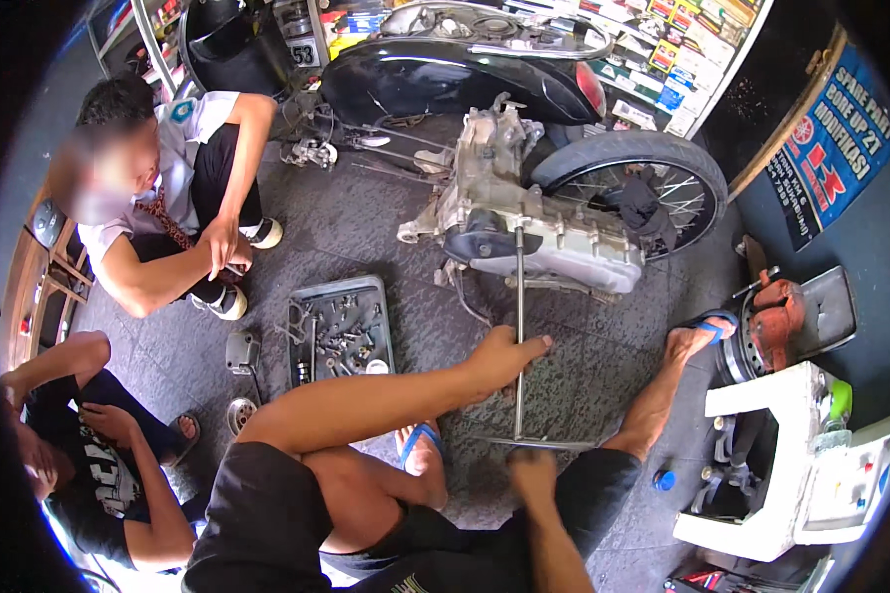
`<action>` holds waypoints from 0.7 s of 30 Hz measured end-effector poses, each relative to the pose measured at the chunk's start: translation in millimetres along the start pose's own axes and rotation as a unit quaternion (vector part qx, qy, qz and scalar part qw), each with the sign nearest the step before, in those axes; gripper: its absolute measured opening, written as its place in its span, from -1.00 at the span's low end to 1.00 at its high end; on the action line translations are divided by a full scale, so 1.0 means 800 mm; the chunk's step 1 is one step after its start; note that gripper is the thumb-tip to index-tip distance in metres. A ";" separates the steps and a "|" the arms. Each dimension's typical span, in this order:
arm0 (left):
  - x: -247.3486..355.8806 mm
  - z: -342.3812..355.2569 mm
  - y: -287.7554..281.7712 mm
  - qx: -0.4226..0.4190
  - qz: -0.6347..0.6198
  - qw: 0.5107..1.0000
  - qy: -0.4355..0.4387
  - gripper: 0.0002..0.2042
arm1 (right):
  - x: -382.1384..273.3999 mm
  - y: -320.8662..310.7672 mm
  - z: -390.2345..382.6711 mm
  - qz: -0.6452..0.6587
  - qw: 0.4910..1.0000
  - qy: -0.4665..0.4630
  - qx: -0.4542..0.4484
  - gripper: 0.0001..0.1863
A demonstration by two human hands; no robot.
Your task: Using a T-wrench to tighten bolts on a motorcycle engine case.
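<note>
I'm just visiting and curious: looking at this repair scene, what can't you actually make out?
- Head view: the tip of the long T-handle wrench vanishes into the engine case, so the fastener is hidden.
- Right hand: its grip on the crossbar is foreshortened.
- Parts in the grey tray are too small to identify.
- Left hand covers part of the shaft.

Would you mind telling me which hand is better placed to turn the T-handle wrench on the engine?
Right hand: it grips the crossbar of the T-handle wrench. The left hand only steadies the shaft partway toward the engine.
</note>
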State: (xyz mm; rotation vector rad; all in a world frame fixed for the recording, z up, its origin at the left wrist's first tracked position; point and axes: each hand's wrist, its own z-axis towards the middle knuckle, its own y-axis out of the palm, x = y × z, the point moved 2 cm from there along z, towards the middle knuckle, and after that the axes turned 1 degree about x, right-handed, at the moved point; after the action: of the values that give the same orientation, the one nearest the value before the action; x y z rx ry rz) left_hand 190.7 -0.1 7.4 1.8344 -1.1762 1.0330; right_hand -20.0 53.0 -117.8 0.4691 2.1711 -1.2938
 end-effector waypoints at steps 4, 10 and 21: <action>-0.012 0.014 -0.009 -0.015 -0.022 1.000 0.011 -0.64 | 0.035 -0.076 0.046 0.310 0.941 0.010 0.133 -0.76; -0.008 0.022 -0.012 0.064 -0.006 0.996 0.062 -0.62 | -0.061 -0.149 0.080 0.390 0.921 0.005 0.010 -0.71; -0.020 0.053 -0.036 0.155 -0.017 0.985 0.070 -0.67 | -0.180 -0.101 0.107 0.377 0.749 0.074 -0.541 -0.70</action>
State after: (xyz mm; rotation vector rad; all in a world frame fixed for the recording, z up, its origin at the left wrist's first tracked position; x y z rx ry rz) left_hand 223.9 -22.1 -29.4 1.9725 -0.9373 1.3631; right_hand 72.3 -62.3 -4.8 0.7990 2.0553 0.4887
